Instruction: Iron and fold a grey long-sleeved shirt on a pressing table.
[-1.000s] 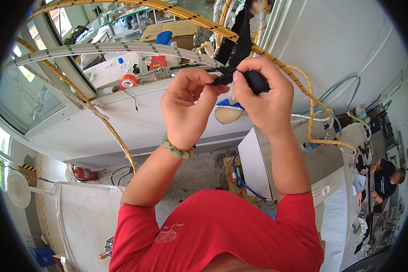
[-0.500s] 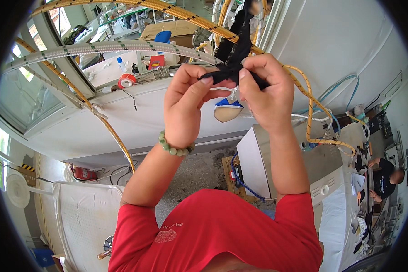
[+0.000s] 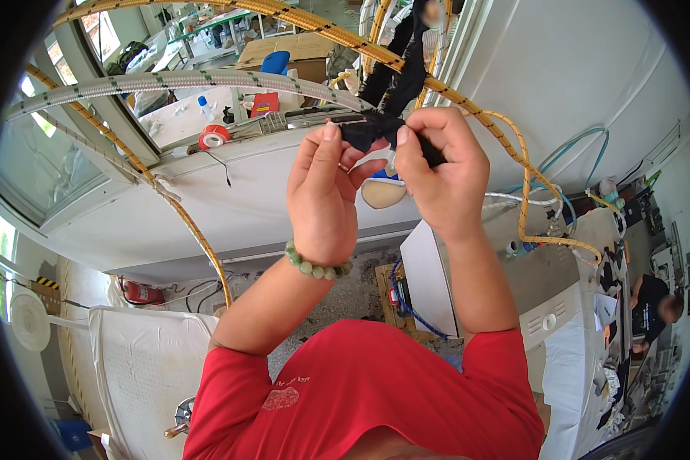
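My left hand [image 3: 322, 188] is closed, thumb and fingers pinching one end of a black cloth strip [image 3: 368, 134]. On the other side, my right hand [image 3: 446, 172] grips more of the same strip, its dark end poking out past my fingers. The cloth is gathered between the hands, just below the end of a white braided rope or hose [image 3: 207, 80] with green flecks. More black cloth [image 3: 411, 73] rises from there past a yellow braided rope or hose [image 3: 326, 31]. A beige-and-blue pad-like piece [image 3: 383, 192] hangs below my hands, partly hidden.
A window opening with a sill lies ahead, where a red tape roll [image 3: 215, 136] and a fork-shaped metal tool [image 3: 272, 122] rest. Below at left stands a fire extinguisher [image 3: 142, 293]. A metal-topped white cabinet [image 3: 506, 268] is at right; beyond it a person [image 3: 655, 310] works.
My left hand has shifted right and turned, its thumb now pointing up along the cloth. My right hand has moved slightly left. The person at far right has changed posture.
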The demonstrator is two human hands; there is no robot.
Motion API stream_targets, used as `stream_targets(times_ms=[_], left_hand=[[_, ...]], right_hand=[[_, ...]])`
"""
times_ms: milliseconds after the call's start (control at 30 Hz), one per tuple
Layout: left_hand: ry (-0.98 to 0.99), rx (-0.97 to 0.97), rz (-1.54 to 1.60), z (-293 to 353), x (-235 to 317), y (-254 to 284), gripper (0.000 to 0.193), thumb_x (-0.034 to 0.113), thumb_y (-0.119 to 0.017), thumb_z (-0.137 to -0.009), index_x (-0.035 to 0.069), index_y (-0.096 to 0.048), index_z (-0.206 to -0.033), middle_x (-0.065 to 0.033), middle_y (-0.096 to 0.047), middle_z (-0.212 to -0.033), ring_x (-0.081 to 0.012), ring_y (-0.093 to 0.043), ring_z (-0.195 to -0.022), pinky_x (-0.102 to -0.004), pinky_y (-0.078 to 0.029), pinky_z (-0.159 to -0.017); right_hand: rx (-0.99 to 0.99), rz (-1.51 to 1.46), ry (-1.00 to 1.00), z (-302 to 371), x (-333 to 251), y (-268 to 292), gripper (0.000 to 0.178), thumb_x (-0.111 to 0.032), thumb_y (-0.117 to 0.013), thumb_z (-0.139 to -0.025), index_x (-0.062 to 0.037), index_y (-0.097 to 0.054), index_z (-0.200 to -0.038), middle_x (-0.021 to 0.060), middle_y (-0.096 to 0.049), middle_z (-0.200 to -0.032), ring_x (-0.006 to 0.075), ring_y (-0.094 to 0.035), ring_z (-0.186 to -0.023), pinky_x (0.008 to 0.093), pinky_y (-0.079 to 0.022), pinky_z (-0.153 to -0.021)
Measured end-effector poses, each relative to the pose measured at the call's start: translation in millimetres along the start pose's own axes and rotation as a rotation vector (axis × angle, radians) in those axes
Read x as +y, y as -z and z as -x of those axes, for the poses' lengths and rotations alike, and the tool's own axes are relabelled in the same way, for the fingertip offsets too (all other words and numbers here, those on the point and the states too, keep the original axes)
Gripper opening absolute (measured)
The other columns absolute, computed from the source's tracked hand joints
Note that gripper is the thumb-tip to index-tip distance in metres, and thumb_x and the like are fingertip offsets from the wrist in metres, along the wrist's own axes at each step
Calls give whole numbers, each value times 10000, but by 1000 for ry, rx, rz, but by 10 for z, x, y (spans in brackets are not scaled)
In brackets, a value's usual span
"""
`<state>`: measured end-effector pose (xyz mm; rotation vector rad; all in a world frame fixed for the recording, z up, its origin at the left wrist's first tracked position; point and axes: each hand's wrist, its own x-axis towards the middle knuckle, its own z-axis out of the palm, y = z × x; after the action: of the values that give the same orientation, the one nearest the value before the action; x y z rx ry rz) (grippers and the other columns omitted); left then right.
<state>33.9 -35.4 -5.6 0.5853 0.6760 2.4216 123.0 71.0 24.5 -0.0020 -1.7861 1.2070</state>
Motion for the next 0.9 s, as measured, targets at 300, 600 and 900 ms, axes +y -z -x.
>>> stream_targets(times_ms=[300, 600, 900], left_hand=[[111, -154, -296, 91, -66, -174, 361, 330, -565, -1087, -2, -681, -1170, -46, -706, -1048, -122, -658, -945, -278, -526, -873], [134, -71, -248, 65, 21, -290, 368, 328, -562, -1091, -9, -701, -1145, -28, -708, -979, -82, -619, -882, -243, -481, -743], [133, -66, -152, 23, -26, -258, 372, 334, -560, -1090, 1, -708, -1161, -36, -728, -943, -66, -579, -745, -232, -435, -639]], right_hand=[[33, 149, 159, -19, 96, 15, 100, 5, -668, -981, -2, -592, -1044, -7, -637, -763, 22, -557, -625, 202, -441, -553], [-45, 343, 220, 158, 81, 31, 155, 1, -687, -977, 7, -614, -1113, 79, -732, -891, 72, -667, -689, 232, -524, -593], [7, 474, 396, 270, 58, -2, 220, 34, -713, -943, 23, -613, -1139, 177, -746, -1043, 174, -752, -770, 302, -603, -674]])
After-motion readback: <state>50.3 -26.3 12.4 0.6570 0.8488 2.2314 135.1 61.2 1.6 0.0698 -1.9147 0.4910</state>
